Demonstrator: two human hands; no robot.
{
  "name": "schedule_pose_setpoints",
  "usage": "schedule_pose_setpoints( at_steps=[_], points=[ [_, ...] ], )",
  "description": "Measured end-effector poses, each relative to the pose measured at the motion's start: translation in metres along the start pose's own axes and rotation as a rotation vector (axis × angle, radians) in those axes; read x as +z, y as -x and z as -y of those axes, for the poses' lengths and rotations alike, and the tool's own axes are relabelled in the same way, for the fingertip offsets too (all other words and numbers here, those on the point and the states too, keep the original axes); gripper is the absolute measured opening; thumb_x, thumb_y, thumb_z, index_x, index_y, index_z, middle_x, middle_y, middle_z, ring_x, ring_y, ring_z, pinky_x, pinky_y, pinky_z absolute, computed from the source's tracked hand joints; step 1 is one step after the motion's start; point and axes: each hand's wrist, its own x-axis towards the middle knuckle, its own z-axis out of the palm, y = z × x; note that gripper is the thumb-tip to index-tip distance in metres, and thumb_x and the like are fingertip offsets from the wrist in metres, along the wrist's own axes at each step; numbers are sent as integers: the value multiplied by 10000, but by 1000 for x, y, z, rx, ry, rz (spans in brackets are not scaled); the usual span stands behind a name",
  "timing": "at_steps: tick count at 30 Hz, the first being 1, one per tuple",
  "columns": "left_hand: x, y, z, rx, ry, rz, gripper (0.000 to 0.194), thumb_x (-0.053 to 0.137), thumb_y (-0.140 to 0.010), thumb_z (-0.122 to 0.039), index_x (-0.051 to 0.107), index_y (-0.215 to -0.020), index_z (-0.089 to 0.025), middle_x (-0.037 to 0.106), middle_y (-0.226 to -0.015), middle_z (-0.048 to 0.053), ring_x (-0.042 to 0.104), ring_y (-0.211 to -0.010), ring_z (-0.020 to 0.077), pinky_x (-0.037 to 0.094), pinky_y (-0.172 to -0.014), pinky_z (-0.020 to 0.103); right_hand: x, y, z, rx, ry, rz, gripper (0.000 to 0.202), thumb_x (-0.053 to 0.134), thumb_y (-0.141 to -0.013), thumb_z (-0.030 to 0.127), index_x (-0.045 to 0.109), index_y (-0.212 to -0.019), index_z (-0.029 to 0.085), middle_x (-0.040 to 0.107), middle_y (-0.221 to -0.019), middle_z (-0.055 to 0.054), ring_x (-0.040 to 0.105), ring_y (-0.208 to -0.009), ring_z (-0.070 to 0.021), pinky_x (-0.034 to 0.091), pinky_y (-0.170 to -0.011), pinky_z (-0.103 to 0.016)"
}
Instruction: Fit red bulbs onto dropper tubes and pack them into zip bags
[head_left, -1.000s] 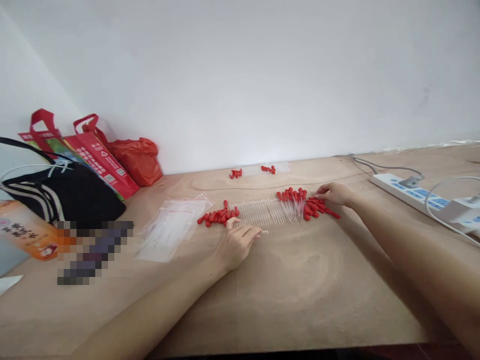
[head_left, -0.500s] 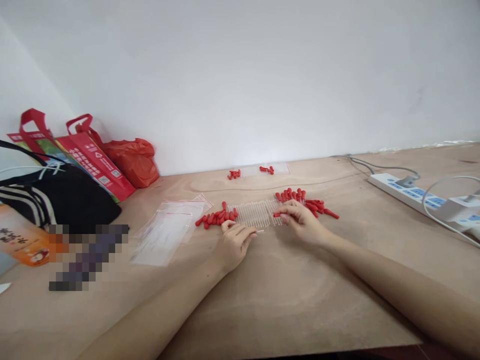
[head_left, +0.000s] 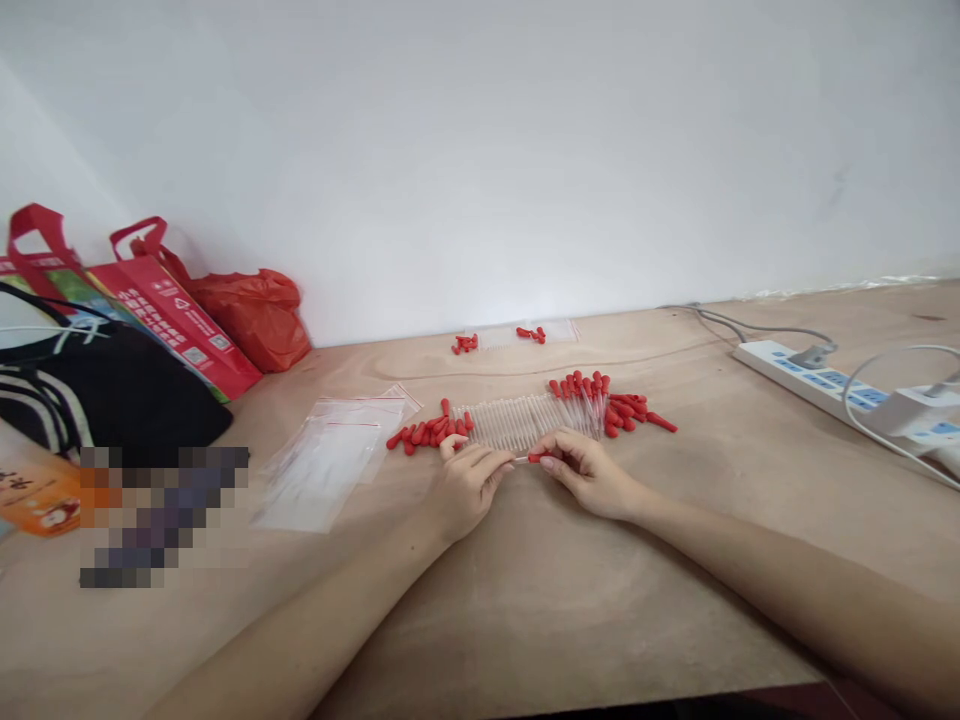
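Here, your left hand (head_left: 466, 487) is closed in a fingertip pinch on a glass tube (head_left: 522, 460), its tip poking out toward the right. Your right hand (head_left: 586, 473) pinches a red rubber bulb (head_left: 535, 458), mouth end at the tube's tip; too small to tell how far it is on. Both pieces sit just on your side of the row of clear tubes (head_left: 504, 424). Loose red bulbs (head_left: 424, 434) heaped at the row's left end. Bulb-capped tubes (head_left: 579, 384) at its right end, more loose bulbs (head_left: 628, 412) beside them. Clear zip bags (head_left: 322, 470) lie flat on the wooden table (head_left: 570, 610), left of the bulbs. White power strip (head_left: 806, 382) far right.
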Motion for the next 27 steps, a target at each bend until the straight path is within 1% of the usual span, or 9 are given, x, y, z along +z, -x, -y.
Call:
schedule_pose_setpoints(
  at_steps=[4,10,14,18,21,27],
  points=[
    [0,0,-1,9,14,-1,214,384,-868,-255,594,-866,-211,685,-810,8,590,-707,126,255,-832,346,1,1,2,-32,-9,-2,116,534,-771,257,590,-850,193,577,-807,-38,520,-674,-127,439,-593,-251],
    [0,1,-1,79,45,-21,205,391,-858,-212,594,-885,-217,687,-777,-5,581,-646,110,254,-802,334,2,1,4,-83,-1,-2,133,504,-795,250,615,-853,204,616,-790,-36,556,-711,-138,450,-645,-268],
    [0,2,-2,106,33,11,217,385,-845,-164,592,-883,-212,685,-740,-6,581,-649,113,250,-766,331,2,2,4,-150,12,1,134,486,-806,233,613,-829,196,622,-786,-39,566,-714,-132,452,-655,-260],
    [-1,3,-4,91,-6,48,230,367,-851,-178,595,-848,-209,682,-722,-1,576,-639,118,247,-747,333,1,2,3,-215,56,10,130,476,-810,216,605,-825,198,617,-776,-37,565,-691,-125,452,-631,-246],
    [-1,3,-5,107,-42,61,232,364,-855,-177,594,-836,-203,673,-698,-3,571,-629,116,247,-720,324,1,3,2,-265,104,16,139,463,-817,212,597,-848,192,609,-771,-41,556,-664,-118,447,-596,-231],
    [0,2,-7,173,-84,28,206,384,-835,-134,581,-806,-185,649,-643,-16,554,-592,99,241,-681,313,1,3,-1,-376,239,11,142,457,-823,213,576,-877,157,589,-744,-50,539,-661,-120,436,-589,-225]
  ],
)
